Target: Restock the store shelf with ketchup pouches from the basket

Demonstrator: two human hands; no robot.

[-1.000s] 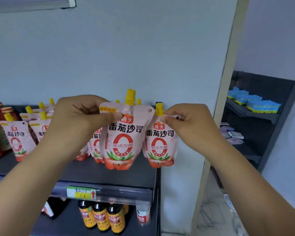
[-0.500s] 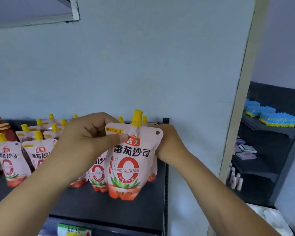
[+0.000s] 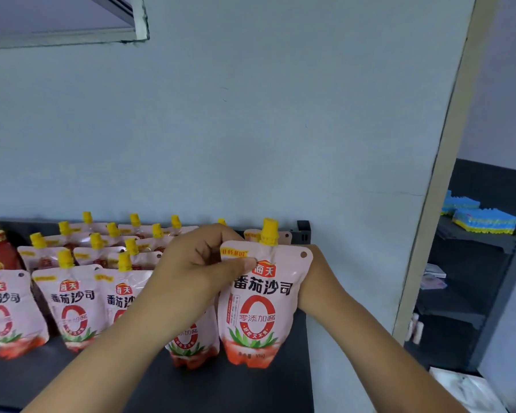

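One ketchup pouch (image 3: 261, 305) upright at shelf (image 3: 236, 389) right end; your left hand (image 3: 197, 263) pinches its top-left corner, right hand (image 3: 316, 281) behind, grip unseen. Pink, yellow cap, red base.

Pink pouch (image 3: 261, 305) — yellow cap (image 3: 269, 231).

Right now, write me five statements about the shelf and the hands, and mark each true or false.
1. The left hand pinches the front pouch at its top edge. True.
2. The pouch caps are green. False: they are yellow.
3. The right hand is out in front of that pouch. False: it reaches behind it.
4. Pouches stand in rows on the dark shelf. True.
5. The basket is on the shelf. False: no basket is in view.
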